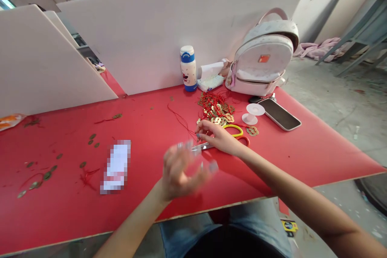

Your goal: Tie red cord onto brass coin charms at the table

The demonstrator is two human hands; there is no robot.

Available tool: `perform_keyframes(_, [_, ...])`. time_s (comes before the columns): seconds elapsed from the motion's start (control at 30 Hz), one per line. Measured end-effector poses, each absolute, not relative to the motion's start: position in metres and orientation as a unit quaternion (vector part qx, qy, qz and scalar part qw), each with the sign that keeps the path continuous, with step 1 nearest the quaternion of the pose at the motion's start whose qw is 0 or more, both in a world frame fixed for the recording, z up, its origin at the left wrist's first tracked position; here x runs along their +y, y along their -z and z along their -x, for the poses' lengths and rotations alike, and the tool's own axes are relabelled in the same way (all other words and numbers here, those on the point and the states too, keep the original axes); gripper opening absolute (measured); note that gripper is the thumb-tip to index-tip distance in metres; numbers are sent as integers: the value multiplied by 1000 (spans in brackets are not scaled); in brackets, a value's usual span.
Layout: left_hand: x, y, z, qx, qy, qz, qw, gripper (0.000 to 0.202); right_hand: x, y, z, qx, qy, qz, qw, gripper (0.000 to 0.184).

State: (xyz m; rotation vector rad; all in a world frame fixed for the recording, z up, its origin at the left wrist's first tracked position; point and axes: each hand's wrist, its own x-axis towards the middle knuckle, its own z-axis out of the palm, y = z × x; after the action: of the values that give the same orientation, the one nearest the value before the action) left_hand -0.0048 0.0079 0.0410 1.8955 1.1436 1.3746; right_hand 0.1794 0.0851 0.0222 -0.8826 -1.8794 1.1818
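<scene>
My right hand [218, 136] rests on the red table [151, 121], its fingertips pinched on a thin red thread [180, 120] beside the blades of a pair of scissors [238, 134] with yellow and red handles. My left hand [181, 169] hovers above the table's front part, blurred by motion, fingers spread and empty. Just beyond my right hand lies a heap of brass coins tied with red cord [216, 109].
A white spool [253, 113], a phone [280, 114], a white backpack [263, 58], a blue-and-white bottle [188, 68] and a tissue pack [210, 77] stand at the back right. Loose coins [45, 175] and a pixelated card [116, 166] lie at left. White partition boards [145, 28] close the back.
</scene>
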Motion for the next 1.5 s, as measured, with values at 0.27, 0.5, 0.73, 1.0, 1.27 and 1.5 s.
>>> perform_keyframes(0.27, [56,-35,-9,351,-395,-622,578,51,57,-47,-186,-669,-538,288,423,7])
perform_keyframes(0.5, [60,-24,-4,409,-285,-700,512,42,81,-29,-222,-706,-422,378,425,11])
perform_keyframes(0.73, [66,-5,-2,412,-419,-600,542,47,189,-37,-250,-761,-91,545,341,26])
perform_keyframes(1.0, [65,6,9,414,-484,-544,547,44,261,-38,-223,-757,-38,634,151,9])
perform_keyframes(1.27, [65,6,8,405,-507,-499,574,41,256,-95,-224,-721,-209,489,445,18])
perform_keyframes(1.5, [70,-18,6,382,-616,-497,478,36,179,-169,-207,-673,-513,302,440,21])
